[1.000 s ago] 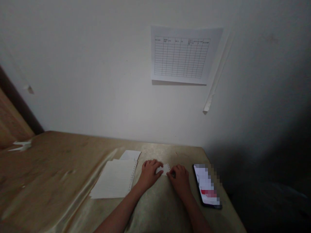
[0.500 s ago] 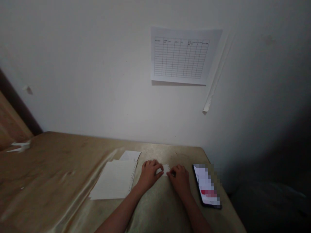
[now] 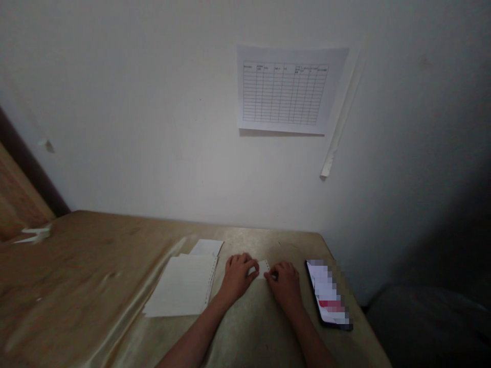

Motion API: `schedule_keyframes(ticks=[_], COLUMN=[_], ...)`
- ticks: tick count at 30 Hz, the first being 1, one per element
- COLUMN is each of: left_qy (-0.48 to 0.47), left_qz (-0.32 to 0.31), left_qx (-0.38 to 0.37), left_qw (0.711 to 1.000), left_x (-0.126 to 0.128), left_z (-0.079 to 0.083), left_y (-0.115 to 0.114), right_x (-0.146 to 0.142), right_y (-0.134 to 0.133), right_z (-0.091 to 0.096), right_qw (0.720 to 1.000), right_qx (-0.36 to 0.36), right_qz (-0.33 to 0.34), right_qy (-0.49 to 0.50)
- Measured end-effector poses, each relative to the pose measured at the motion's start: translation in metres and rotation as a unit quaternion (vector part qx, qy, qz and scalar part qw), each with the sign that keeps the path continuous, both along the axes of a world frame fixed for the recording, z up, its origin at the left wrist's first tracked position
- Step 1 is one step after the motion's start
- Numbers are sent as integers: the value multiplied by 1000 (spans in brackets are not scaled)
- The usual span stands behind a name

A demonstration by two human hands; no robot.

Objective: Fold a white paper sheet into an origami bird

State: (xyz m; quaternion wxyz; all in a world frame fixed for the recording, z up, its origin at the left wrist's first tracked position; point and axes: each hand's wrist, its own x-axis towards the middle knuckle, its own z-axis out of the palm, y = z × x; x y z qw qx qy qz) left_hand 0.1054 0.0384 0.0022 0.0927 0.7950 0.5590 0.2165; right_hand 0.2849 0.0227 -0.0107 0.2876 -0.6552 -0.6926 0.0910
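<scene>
A small piece of white paper (image 3: 263, 268) with punched holes along its right edge lies between my hands, low over the table. My left hand (image 3: 241, 272) pinches its left side between thumb and fingers. On the opposite side, my right hand (image 3: 283, 278) has its thumb and fingertips closed at the paper's lower right corner. Both hands partly cover the paper, so its full shape is hidden. Left of my left hand lies a stack of loose-leaf sheets (image 3: 180, 286) with holes down the right edge.
Behind the stack, another white sheet (image 3: 207, 247) sticks out. A phone (image 3: 330, 296) with a lit, partly blurred screen lies to the right on the cloth-covered table (image 3: 115, 245). On the wall hang a printed chart (image 3: 284, 92) and a paper strip (image 3: 339, 128). White scraps (image 3: 36, 235) lie far left.
My hands stay at the small paper, fingers in nearly the same pinch. The whole view has shifted very slightly; nothing else has visibly moved.
</scene>
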Motion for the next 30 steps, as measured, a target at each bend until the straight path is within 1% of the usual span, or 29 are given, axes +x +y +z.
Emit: schedule_keyframes(ticks=[8,11,16,24,30], left_qy=[-22,-28,-35,-45,-54], left_qz=[-1,-6,-2,-7,-14], left_qx=[-9,-15,-31,-44,-55], left_qw=[1000,999,999,998,997], left_x=[-1,-2,-3,-3,-5], left_z=[0,2,2,4,5], left_y=[1,0,1,3,3], right_x=[1,1,1,9,17], right_y=[-2,-3,0,1,6], right_z=[2,2,2,3,-1], right_qw=[1000,1000,1000,998,995], right_qx=[12,13,0,-23,-42], right_qz=[12,6,6,34,55], right_qy=[5,4,4,46,65])
